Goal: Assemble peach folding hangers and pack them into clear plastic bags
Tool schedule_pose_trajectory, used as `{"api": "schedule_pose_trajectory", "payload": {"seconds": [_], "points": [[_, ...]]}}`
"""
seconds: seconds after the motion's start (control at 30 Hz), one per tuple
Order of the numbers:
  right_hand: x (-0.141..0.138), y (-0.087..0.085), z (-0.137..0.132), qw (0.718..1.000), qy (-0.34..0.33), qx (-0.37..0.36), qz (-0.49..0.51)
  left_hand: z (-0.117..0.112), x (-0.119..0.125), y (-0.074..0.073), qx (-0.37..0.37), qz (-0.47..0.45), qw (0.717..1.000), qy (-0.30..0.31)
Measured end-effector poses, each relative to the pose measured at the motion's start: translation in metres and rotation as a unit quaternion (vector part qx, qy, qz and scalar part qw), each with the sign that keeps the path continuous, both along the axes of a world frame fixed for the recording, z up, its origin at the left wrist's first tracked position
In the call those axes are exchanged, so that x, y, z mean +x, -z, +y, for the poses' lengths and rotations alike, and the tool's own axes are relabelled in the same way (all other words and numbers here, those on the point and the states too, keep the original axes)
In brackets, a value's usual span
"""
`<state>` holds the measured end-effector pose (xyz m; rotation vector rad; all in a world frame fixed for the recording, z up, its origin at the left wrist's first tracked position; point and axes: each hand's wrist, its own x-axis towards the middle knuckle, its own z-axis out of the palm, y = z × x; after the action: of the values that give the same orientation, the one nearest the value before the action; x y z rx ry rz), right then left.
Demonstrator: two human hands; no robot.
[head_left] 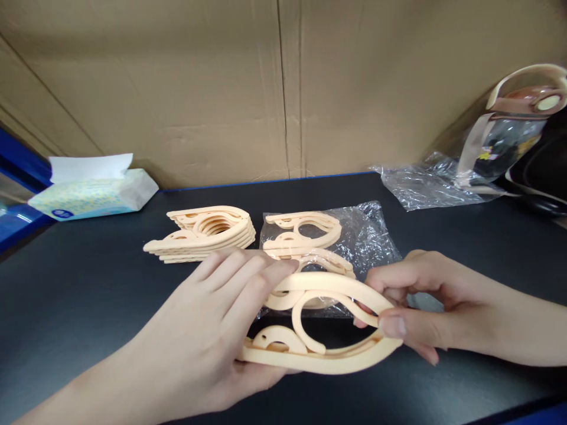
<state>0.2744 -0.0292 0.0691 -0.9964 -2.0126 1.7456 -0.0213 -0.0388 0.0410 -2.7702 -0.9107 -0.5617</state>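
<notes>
A cream plastic folding hanger (341,365), folded with its curved hook between the two arms, is held above the front of the table. My left hand (221,330) grips its left end, fingers over the upper arm and thumb underneath. At the other end, my right hand (425,313) pinches the joint between thumb and fingers. Just behind lies a clear plastic bag (374,233) with folded hangers (319,221) of the same kind in or under it. Left of the bag sits a neat stack of several matching hangers (225,236).
A soft tissue pack (97,192) lies at the back left of the black table (110,283). More crumpled clear plastic (416,180) and a drinking bottle with a strap (505,141) are at the back right. A cardboard wall (199,88) closes off the back.
</notes>
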Motion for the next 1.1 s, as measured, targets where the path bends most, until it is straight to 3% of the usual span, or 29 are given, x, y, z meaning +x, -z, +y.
{"api": "schedule_pose_trajectory", "payload": {"seconds": [0.27, 0.47, 0.9, 1.1], "points": [[0.003, 0.007, 0.005, 0.997, 0.042, -0.023, 0.065, 0.008, -0.004, 0.001, 0.054, -0.024, 0.998, 0.013], [0.006, 0.011, 0.007, 0.994, 0.067, -0.040, 0.073, 0.009, -0.004, 0.003, 0.037, -0.020, 0.998, 0.036], [0.004, 0.016, 0.010, 0.991, 0.046, -0.092, 0.084, 0.000, 0.004, 0.008, -0.026, 0.023, 0.999, 0.015], [0.003, 0.013, 0.009, 0.990, 0.026, -0.112, 0.083, 0.003, 0.002, 0.005, 0.019, 0.030, 0.999, 0.029]]}}
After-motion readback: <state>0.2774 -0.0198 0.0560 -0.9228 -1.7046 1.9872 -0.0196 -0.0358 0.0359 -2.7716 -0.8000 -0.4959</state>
